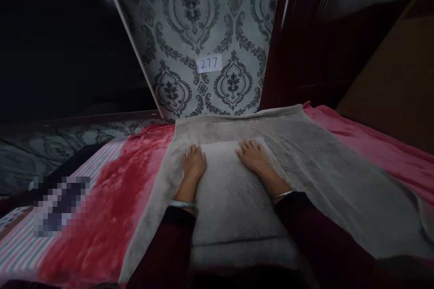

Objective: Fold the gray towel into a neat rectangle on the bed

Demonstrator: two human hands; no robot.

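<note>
A light grey folded cloth (pixel 230 203), soft and fleecy, lies flat in front of me on a larger grey blanket (pixel 322 189). My left hand (pixel 194 161) rests palm down at its far left corner, fingers stretched away from me. At the far right corner my right hand (pixel 252 156) lies flat in the same way, fingers slightly spread. Neither hand grips anything. A crease runs across the near part of the folded cloth. Dark sleeves cover both forearms, with a bracelet on each wrist.
Red and pink bedding (pixel 135 194) shows beneath the blanket on both sides, with a striped cloth (pixel 101 167) at the left. Behind stands a patterned wall (pixel 190 22) bearing a paper label (pixel 209 63) marked 277. A large dark screen (pixel 68 45) is at left, a brown panel (pixel 396 72) at right.
</note>
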